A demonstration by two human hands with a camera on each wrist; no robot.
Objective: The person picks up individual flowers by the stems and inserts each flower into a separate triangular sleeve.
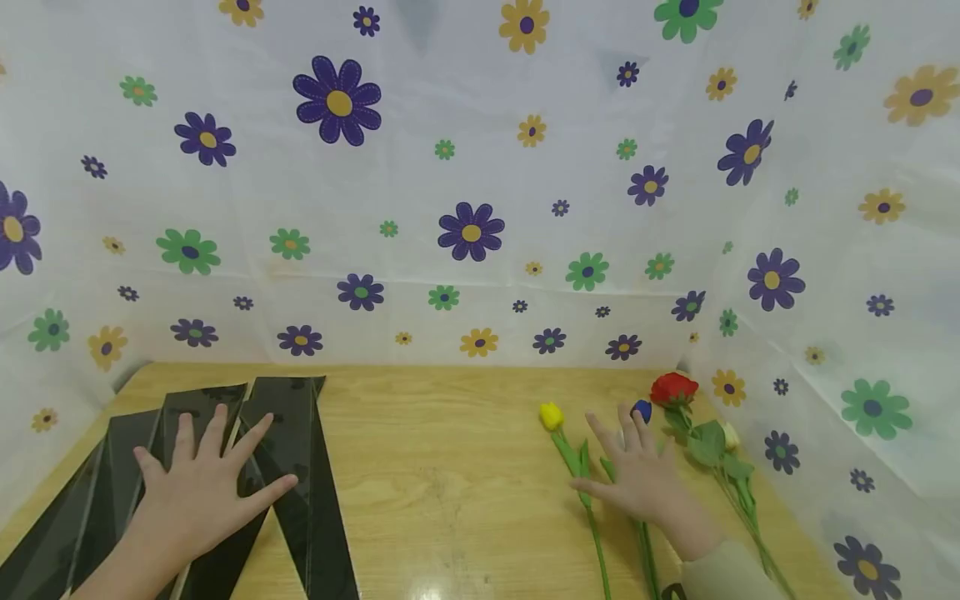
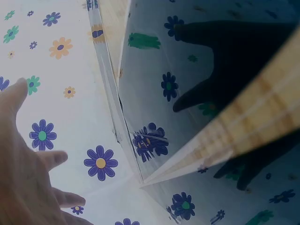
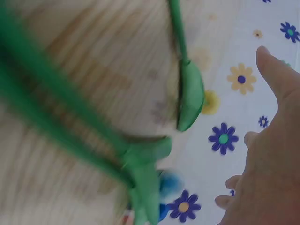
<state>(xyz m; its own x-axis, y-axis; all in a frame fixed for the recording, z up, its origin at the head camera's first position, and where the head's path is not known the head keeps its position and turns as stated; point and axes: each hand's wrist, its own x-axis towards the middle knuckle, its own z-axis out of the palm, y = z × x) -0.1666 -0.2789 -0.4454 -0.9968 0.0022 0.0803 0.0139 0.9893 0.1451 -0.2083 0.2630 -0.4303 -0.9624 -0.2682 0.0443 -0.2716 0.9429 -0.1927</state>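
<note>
Head cam showed the left hand point(image 1: 197, 493) spread over black sheets point(image 1: 294, 442), right hand point(image 1: 643, 482) spread among loose flowers point(image 1: 551, 417), both holding nothing. Looked like square one: nothing picked up, everything left to do.

Sheets point(image 1: 288, 398) at left on table point(image 1: 435, 467), flowers point(image 1: 673, 389) at right, curtain point(image 1: 405, 183) behind them

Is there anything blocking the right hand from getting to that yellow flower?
Nothing visible is: in the head view, bare tabletop shows between the right hand and the yellow flower. The blue flower shows by the fingertips, away from that path.
</note>
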